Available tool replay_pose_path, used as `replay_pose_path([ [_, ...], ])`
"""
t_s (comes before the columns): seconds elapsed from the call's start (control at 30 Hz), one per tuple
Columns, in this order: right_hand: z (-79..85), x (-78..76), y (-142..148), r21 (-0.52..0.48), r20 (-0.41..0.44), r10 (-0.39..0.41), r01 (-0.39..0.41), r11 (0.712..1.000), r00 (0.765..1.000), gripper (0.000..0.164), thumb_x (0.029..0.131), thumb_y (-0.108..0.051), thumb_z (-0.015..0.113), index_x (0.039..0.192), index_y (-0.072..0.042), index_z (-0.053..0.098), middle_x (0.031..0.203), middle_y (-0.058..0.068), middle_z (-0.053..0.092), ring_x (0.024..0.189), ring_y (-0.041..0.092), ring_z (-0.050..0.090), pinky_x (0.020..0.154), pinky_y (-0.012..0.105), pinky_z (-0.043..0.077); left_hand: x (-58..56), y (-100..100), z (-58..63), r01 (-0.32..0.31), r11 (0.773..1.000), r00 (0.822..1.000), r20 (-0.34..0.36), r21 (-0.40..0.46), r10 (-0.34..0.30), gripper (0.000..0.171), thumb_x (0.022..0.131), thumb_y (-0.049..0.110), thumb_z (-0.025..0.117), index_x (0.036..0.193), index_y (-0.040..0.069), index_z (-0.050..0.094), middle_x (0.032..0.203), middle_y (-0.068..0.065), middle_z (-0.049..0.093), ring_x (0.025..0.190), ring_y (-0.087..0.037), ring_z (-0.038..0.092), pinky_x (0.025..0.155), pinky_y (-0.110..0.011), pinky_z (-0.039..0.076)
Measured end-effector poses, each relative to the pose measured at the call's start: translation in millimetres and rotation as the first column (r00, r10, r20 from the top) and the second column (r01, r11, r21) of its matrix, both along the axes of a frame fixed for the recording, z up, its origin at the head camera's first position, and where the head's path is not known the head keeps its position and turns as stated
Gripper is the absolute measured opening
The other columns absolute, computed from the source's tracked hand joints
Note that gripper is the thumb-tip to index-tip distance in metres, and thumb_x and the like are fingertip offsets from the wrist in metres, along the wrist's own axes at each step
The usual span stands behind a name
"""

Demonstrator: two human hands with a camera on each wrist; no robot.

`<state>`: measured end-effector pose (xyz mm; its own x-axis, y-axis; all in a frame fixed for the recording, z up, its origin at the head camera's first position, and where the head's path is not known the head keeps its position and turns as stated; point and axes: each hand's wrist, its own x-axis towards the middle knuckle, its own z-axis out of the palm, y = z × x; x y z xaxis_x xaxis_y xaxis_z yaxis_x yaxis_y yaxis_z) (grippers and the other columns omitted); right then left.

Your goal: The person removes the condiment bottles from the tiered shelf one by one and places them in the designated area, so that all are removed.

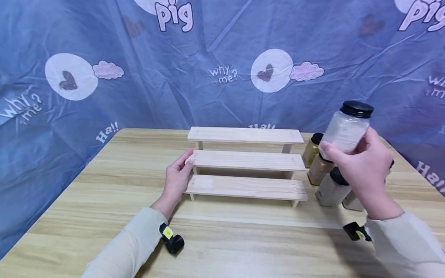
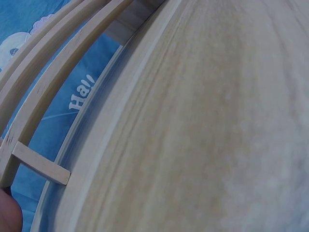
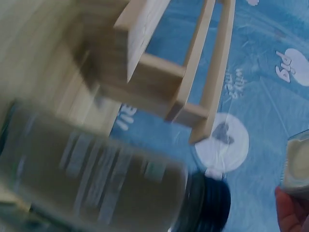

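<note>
A three-tier wooden step shelf (image 1: pixel 248 160) stands on the table. My left hand (image 1: pixel 177 176) holds its left end at the middle tier, thumb at the front edge; in the left wrist view only a bit of a finger (image 2: pixel 8 212) shows beside the shelf. My right hand (image 1: pixel 370 168) grips a clear jar (image 1: pixel 344 133) of whitish powder with a black screw lid, raised above the other jars and slightly tilted. The right wrist view catches the base of this held jar (image 3: pixel 297 164) at its right edge, with fingertips (image 3: pixel 286 210) against it.
Several black-lidded jars stand right of the shelf: one with yellow contents (image 1: pixel 311 152), a tan one (image 1: pixel 318 171), and a greyish one (image 1: pixel 331 192) in front. A blurred jar (image 3: pixel 96 174) fills the right wrist view's foreground. A blue printed cloth (image 1: pixel 226 41) hangs behind the table (image 1: pixel 241 246).
</note>
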<state>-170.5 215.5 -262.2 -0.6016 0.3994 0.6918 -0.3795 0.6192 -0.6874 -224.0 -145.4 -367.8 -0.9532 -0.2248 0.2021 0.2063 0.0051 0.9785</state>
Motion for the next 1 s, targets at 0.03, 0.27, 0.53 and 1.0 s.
replay_pose_path([
  [0.03, 0.2, 1.8, 4.6, 0.005, 0.016, -0.012, 0.012, 1.000, 1.000, 0.045, 0.061, -0.008, 0.082, 0.096, -0.027, 0.062, 0.076, -0.027, 0.055, 0.063, -0.007, 0.051, 0.055, 0.005, 0.039, -0.2, 0.1, 0.1, 0.000, 1.000, 1.000, 0.002, 0.003, 0.000, 0.036, 0.090, 0.006, 0.055, 0.126, 0.004, 0.056, 0.131, -0.011, 0.054, 0.094, 0.003, 0.055, 0.076, -0.008, 0.048],
  [0.27, 1.3, 15.7, 33.9, 0.048, 0.089, -0.128, 0.124, 0.991, 0.988, 0.046, 0.061, -0.013, 0.083, 0.086, -0.039, 0.054, 0.068, -0.034, 0.049, 0.056, -0.013, 0.044, 0.050, 0.004, 0.034, -0.3, 0.8, 0.3, 0.012, 1.000, 1.000, 0.019, 0.014, -0.012, 0.037, 0.090, 0.006, 0.054, 0.128, 0.006, 0.056, 0.132, -0.009, 0.053, 0.095, 0.001, 0.055, 0.076, -0.010, 0.049],
  [0.53, 6.6, 30.8, 63.1, 0.081, 0.284, -0.202, 0.186, 0.979, 0.937, 0.057, 0.062, -0.014, 0.080, 0.090, -0.048, 0.043, 0.074, -0.033, 0.043, 0.061, -0.013, 0.039, 0.055, 0.007, 0.029, -0.1, 0.3, -0.7, 0.021, 1.000, 0.999, 0.023, 0.021, -0.022, 0.037, 0.091, 0.004, 0.053, 0.128, 0.005, 0.055, 0.133, -0.010, 0.053, 0.099, -0.002, 0.056, 0.081, -0.012, 0.048],
  [1.0, -37.1, 14.3, 145.4, -0.157, 0.182, 0.190, -0.162, 0.974, 0.965, 0.070, 0.063, 0.020, 0.065, 0.115, -0.025, 0.053, 0.097, -0.018, 0.058, 0.083, -0.009, 0.053, 0.066, 0.000, 0.040, 1.0, 0.8, 0.8, 0.017, 1.000, 1.000, 0.016, 0.021, -0.017, 0.037, 0.090, 0.005, 0.054, 0.128, 0.005, 0.055, 0.131, -0.012, 0.054, 0.093, 0.001, 0.057, 0.078, -0.010, 0.048],
])
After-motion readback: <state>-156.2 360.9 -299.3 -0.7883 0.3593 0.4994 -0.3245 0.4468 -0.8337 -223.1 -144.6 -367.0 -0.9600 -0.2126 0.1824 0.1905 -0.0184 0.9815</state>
